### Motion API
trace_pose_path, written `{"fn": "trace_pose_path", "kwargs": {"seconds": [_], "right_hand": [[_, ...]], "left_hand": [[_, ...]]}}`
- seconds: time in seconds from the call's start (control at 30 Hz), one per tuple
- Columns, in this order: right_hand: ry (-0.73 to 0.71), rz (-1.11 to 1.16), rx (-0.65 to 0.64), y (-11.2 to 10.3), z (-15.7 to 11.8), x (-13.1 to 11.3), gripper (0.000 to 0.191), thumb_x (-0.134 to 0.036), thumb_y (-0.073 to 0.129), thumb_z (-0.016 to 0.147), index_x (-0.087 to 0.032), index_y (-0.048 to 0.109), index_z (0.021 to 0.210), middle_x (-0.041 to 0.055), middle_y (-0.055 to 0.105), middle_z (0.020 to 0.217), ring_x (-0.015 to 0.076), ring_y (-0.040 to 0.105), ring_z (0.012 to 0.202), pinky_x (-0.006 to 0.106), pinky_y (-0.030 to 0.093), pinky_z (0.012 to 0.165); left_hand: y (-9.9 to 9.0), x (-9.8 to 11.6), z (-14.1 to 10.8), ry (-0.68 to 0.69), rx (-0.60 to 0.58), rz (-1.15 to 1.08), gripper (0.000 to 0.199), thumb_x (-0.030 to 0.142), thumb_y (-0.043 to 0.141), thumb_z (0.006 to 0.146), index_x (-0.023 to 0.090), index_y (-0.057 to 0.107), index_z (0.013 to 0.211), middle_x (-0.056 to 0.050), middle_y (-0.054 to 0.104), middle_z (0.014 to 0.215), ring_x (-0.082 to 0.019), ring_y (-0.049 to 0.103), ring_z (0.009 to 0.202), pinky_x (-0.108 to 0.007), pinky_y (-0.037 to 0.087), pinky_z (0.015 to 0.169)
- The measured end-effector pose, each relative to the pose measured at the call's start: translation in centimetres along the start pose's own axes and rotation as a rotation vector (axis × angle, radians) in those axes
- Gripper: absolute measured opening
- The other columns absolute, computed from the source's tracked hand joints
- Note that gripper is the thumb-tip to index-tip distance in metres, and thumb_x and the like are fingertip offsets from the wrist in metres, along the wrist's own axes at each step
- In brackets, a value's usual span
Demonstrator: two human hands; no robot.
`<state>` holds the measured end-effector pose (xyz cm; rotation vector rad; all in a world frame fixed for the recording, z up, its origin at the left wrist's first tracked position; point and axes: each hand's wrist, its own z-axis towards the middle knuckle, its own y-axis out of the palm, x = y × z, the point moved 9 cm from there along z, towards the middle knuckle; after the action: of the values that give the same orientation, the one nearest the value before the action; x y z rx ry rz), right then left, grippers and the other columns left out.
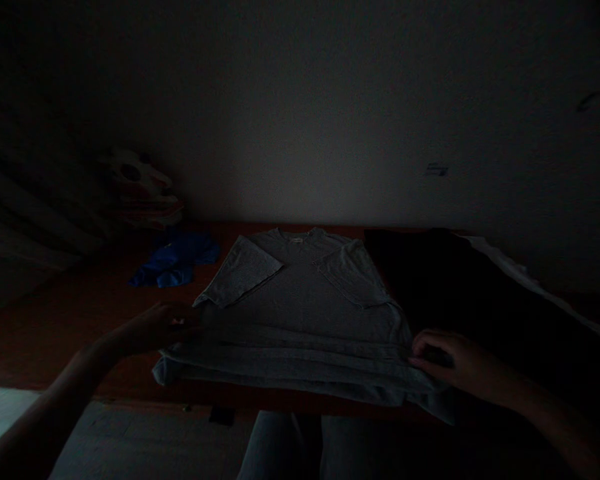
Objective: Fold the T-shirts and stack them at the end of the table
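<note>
A grey short-sleeved T-shirt (300,293) lies spread on a reddish-brown table, its collar away from me and both sleeves turned in over the body. The lower part is gathered into folds along the near edge. On the left side, my left hand (173,323) is closed at the shirt's edge, its fingertips lost in the dark. My right hand (445,357) pinches the right edge of the folded part between thumb and fingers.
Dim light covers the scene. A crumpled blue cloth (175,259) lies on the table (45,320) at left, with a white-and-red object (140,187) behind it. Black fabric (430,267) lies at right, with a white cloth (505,263) along its edge. A wall stands behind.
</note>
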<state>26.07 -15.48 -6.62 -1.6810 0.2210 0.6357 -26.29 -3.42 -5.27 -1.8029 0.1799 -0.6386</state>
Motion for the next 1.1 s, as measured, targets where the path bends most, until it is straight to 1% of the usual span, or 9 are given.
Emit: {"fn": "trace_pose_path", "kwargs": {"seconds": [0.2,0.37,0.47,0.57,0.67,0.77,0.87,1.0,1.1], "right_hand": [[0.016,0.022,-0.049,0.8,1.0,0.4,0.016,-0.033,0.066,0.082,-0.025,0.074,0.094,0.0029,0.068,0.081,0.0185,0.065,0.074,0.031,0.05,0.07],[0.012,0.018,-0.089,1.5,1.1,0.9,0.018,-0.03,0.062,0.084,-0.024,0.076,0.094,0.0035,0.067,0.079,0.0161,0.062,0.068,0.028,0.048,0.063],[0.033,0.016,-0.084,1.4,0.9,1.2,0.018,-0.033,0.063,0.085,-0.025,0.076,0.094,0.0029,0.068,0.078,0.0156,0.062,0.066,0.027,0.046,0.061],[0.024,0.006,-0.032,0.3,0.8,0.9,0.019,-0.039,0.061,0.088,-0.027,0.075,0.092,0.0016,0.067,0.075,0.0156,0.061,0.064,0.027,0.047,0.06],[-0.009,-0.028,0.137,-2.0,0.9,0.2,0.023,-0.044,0.057,0.09,-0.027,0.072,0.087,0.0032,0.07,0.083,0.0173,0.063,0.069,0.03,0.051,0.066],[0.009,-0.067,0.286,-3.4,1.1,0.4,0.024,-0.046,0.055,0.09,-0.027,0.069,0.084,0.0045,0.071,0.086,0.0191,0.065,0.072,0.033,0.053,0.07],[0.057,-0.093,0.314,-3.1,1.9,1.4,0.022,-0.044,0.055,0.089,-0.027,0.068,0.083,0.0037,0.071,0.083,0.019,0.065,0.071,0.032,0.053,0.069],[0.101,-0.115,0.26,-1.8,3.5,2.5,0.019,-0.042,0.057,0.088,-0.027,0.067,0.082,0.0031,0.071,0.083,0.0189,0.066,0.072,0.032,0.052,0.068],[0.059,-0.177,0.315,-2.5,3.7,1.7,0.022,-0.045,0.059,0.088,-0.026,0.069,0.087,0.0053,0.071,0.092,0.023,0.068,0.084,0.038,0.053,0.079]], "left_hand": [[-0.1,0.8,0.3,-0.035,-0.148,0.022,0.03,0.044,0.062,0.084,0.02,0.075,0.096,-0.004,0.071,0.094,-0.018,0.065,0.082,-0.025,0.047,0.073],[-0.5,0.6,0.0,-0.067,-0.175,0.023,0.024,0.034,0.06,0.083,0.021,0.076,0.095,-0.004,0.071,0.096,-0.018,0.066,0.08,-0.023,0.048,0.07],[-1.1,0.0,-0.1,-0.068,-0.108,0.039,0.022,0.029,0.057,0.081,0.02,0.075,0.09,-0.004,0.071,0.09,-0.016,0.065,0.075,-0.022,0.047,0.067],[-2.3,-0.5,-0.2,-0.035,0.057,0.052,0.024,0.032,0.055,0.083,0.019,0.074,0.091,-0.004,0.072,0.086,-0.015,0.064,0.072,-0.022,0.046,0.066],[-3.6,-1.1,-0.5,-0.004,0.238,0.045,0.031,0.041,0.054,0.086,0.018,0.073,0.091,-0.005,0.073,0.084,-0.017,0.065,0.074,-0.024,0.048,0.068],[-4.1,-1.6,-0.2,-0.018,0.34,0.023,0.036,0.047,0.053,0.087,0.019,0.073,0.093,-0.007,0.075,0.091,-0.019,0.067,0.08,-0.024,0.05,0.071],[-4.0,-1.3,1.1,-0.039,0.346,0.047,0.037,0.045,0.05,0.088,0.018,0.074,0.095,-0.009,0.076,0.098,-0.02,0.07,0.084,-0.026,0.051,0.074],[-2.9,-0.3,3.5,-0.087,0.22,0.111,0.038,0.041,0.046,0.09,0.017,0.074,0.098,-0.01,0.076,0.101,-0.022,0.071,0.087,-0.029,0.052,0.076],[-3.1,0.4,4.1,-0.074,0.22,0.116,0.039,0.042,0.046,0.092,0.016,0.073,0.102,-0.012,0.076,0.106,-0.025,0.072,0.096,-0.032,0.053,0.081]]}}
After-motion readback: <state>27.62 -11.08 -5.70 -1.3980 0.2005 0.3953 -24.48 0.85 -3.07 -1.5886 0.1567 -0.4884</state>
